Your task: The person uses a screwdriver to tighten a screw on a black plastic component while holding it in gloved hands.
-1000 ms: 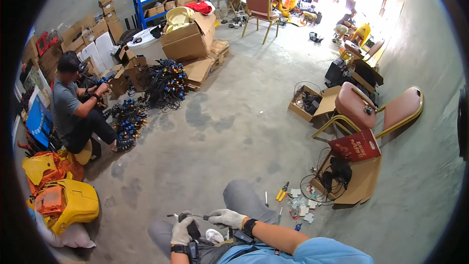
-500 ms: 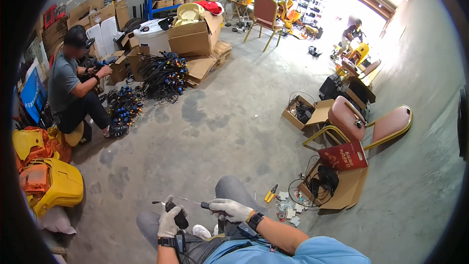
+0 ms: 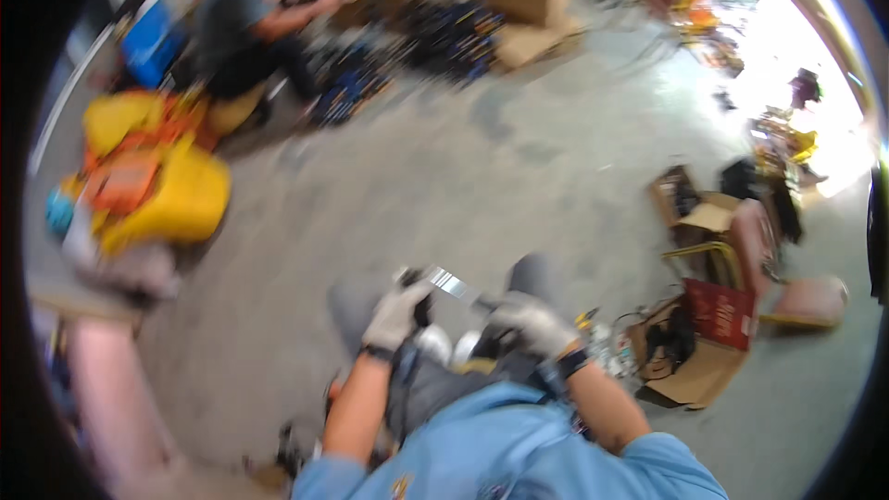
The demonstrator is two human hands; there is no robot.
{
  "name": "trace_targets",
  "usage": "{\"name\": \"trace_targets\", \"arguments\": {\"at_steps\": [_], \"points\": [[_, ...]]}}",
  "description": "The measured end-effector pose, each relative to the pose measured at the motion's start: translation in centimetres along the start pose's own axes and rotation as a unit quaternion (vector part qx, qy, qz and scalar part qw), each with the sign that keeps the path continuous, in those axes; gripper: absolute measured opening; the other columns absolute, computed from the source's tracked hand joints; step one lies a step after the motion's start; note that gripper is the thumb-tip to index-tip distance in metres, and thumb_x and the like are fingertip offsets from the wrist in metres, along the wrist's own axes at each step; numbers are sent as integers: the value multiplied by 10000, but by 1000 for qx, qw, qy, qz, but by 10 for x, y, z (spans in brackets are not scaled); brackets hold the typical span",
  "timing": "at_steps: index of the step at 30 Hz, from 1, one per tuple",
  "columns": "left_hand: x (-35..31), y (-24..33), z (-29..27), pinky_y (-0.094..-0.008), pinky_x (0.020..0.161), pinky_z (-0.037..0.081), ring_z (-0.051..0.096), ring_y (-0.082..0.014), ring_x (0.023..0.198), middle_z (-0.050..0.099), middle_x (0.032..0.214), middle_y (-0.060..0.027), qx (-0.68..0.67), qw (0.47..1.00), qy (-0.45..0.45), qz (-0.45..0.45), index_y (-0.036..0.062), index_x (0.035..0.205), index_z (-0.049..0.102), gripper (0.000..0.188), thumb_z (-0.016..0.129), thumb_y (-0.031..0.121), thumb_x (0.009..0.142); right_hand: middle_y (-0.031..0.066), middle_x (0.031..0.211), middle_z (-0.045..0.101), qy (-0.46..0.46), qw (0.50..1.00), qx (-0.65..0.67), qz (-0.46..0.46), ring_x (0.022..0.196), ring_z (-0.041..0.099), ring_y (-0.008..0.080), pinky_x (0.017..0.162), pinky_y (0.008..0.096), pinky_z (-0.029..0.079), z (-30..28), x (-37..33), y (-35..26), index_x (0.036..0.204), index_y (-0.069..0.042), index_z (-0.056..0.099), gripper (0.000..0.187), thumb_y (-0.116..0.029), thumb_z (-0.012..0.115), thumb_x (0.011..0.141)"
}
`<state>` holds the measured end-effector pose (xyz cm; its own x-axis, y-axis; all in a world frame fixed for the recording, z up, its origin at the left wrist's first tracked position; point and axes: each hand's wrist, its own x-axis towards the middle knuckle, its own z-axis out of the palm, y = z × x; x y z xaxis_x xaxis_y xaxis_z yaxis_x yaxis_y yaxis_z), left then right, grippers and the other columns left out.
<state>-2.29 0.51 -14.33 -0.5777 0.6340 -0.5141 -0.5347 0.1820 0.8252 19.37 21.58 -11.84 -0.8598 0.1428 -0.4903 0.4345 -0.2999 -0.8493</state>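
the work looks partway along: the black part [image 3: 423, 311] and a slim tool [image 3: 450, 283] are both in hand over the lap, and nothing shows as finished; blur hides whether the tool touches the part. the gloved left hand [image 3: 396, 317] is wrapped around the part, and the gloved right hand [image 3: 532, 322] seems closed on the tool's handle. below spreads a grey floor [image 3: 370, 194], with yellow shells [image 3: 199, 199] at left, an open box [image 3: 708, 375] at right, and a seated co-worker [image 3: 231, 23] at upper left.
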Motion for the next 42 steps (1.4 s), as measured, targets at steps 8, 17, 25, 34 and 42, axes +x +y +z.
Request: {"name": "trace_targets", "arguments": {"at_steps": [8, 17, 25, 34, 42], "points": [[-9, -10, -9, -267, 807, 499, 615, -117, 917, 670, 1035, 2, 3, 998, 15, 54, 146, 1369, 682, 509, 767, 280, 885, 69, 973, 676, 8, 976, 199, 93, 704, 566, 91, 598, 216, 467, 1, -2, -17, 1371, 23, 602, 402, -115, 653, 997], [-20, 5, 6, -263, 974, 481, 615, -114, 1031, 682, 1087, 5, 112, 992, 28, 54, 98, 1443, 625, 556, 722, 137, 897, 49, 939, 636, 1, 974, 210, 86, 684, 530, 79, 587, 222, 442, -1, -3, -6, 1367, 67, 602, 426, -85, 656, 974], [-6, -8, 6, -255, 964, 486, 605, -105, 1021, 667, 1098, 4, 124, 989, 6, 77, 95, 1482, 587, 587, 679, 53, 904, 113, 998, 712, -17, 967, 241, 84, 691, 579, 96, 597, 207, 479, -11, 1, -2, 1399, 36, 576, 438, -88, 658, 986], [-12, 2, 9, -250, 896, 494, 590, -99, 953, 643, 1059, 17, 155, 985, 10, 78, 95, 1494, 580, 616, 683, 46, 889, 64, 955, 638, -3, 966, 238, 101, 699, 551, 88, 595, 220, 466, -7, 2, -6, 1392, 57, 576, 458, -104, 667, 973], [-5, -12, 4, -283, 929, 502, 604, -119, 958, 624, 1019, 22, 160, 983, -14, 88, 151, 1514, 566, 671, 672, 52, 859, 118, 945, 684, -36, 956, 264, 124, 554, 499, 71, 427, 196, 392, -14, 0, -5, 1353, 22, 561, 395, -222, 622, 1048]]}}
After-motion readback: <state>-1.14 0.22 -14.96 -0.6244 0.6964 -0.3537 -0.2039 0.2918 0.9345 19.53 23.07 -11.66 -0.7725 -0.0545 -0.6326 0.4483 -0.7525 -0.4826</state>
